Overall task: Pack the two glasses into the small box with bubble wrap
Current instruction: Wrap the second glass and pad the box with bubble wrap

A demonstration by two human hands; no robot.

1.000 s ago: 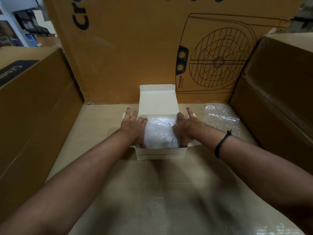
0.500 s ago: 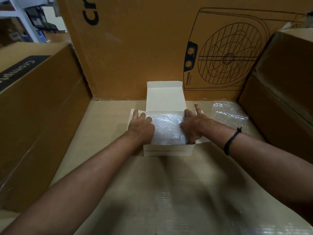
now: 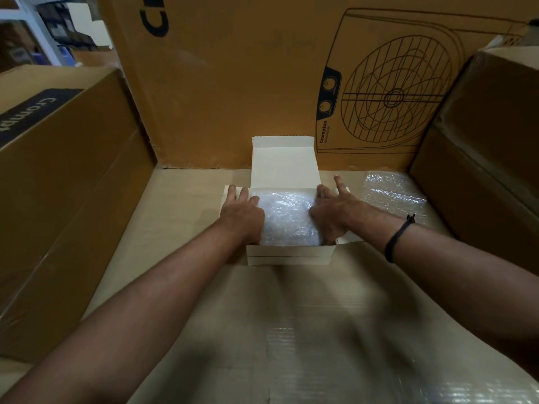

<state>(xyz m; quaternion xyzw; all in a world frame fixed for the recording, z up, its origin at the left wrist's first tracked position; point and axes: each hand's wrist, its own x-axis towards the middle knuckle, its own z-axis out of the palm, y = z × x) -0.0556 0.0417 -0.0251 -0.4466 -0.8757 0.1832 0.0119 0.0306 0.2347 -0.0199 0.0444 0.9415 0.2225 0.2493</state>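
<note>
Bubble-wrap bundle [image 3: 287,221] in small box [image 3: 291,257]: my left hand [image 3: 242,214] at its 9 o'clock, right hand [image 3: 332,212] at 3, both flat, fingers spread, pressing.

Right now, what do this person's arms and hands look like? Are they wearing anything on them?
Both arms are bare as far as the view shows: no sleeves, no gloves. The left hand and its wrist carry nothing. Behind the right hand, a thin black band circles the wrist, with a small knot on top. I see no rings or watch.
</note>
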